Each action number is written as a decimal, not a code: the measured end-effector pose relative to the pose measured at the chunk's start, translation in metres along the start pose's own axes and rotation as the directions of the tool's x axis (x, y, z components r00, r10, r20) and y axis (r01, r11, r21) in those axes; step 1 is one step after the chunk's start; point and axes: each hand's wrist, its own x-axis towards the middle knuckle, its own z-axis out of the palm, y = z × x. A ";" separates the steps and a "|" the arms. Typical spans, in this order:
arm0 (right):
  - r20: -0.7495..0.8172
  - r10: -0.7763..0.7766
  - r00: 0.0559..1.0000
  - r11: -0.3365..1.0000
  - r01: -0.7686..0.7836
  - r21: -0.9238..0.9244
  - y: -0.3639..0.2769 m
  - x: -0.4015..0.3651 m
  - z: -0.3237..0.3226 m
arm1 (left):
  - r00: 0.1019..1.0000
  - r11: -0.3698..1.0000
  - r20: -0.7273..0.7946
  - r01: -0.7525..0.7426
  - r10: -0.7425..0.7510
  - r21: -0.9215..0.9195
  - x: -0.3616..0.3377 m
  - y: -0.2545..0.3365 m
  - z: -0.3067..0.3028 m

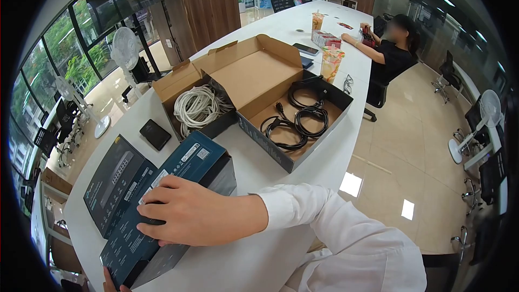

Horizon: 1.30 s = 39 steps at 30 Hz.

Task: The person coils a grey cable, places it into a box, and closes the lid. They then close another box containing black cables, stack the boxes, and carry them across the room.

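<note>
A dark blue-green printed box (127, 254) lies at the near left of the white table, with a second part or box (119, 176) standing raised behind it. My right hand (186, 211) rests on top, fingers spread and bent over the printed surface; what is under the palm is hidden. Only the fingertips of my left hand (112, 284) show, at the near lower corner of the box. Beyond are an open box with a coiled white cable (199, 106) and another open box with black cables (303, 128). A black device (155, 134) lies left of them.
Drink cups (331, 65), a phone (306, 49), glasses (348, 83) and a red-and-white box (326, 39) are on the far part of the table (354, 21). A person (397, 48) sits at its right side. White fans (124, 48) and chairs stand around.
</note>
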 end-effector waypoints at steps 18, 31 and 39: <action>-0.036 -0.053 0.998 0.966 0.042 -0.254 -0.006 -0.019 0.019 | 0.999 0.996 0.004 0.043 -0.043 0.079 -0.012 -0.004 0.008; -0.330 -0.197 0.923 0.977 0.158 -0.144 -0.021 -0.061 0.022 | 0.907 0.894 0.119 0.419 -0.403 -0.162 -0.078 0.001 -0.007; -0.328 0.075 0.942 0.960 -0.158 -0.233 -0.033 -0.131 -0.059 | 0.535 0.417 0.619 0.842 -0.575 -0.341 -0.121 0.071 -0.053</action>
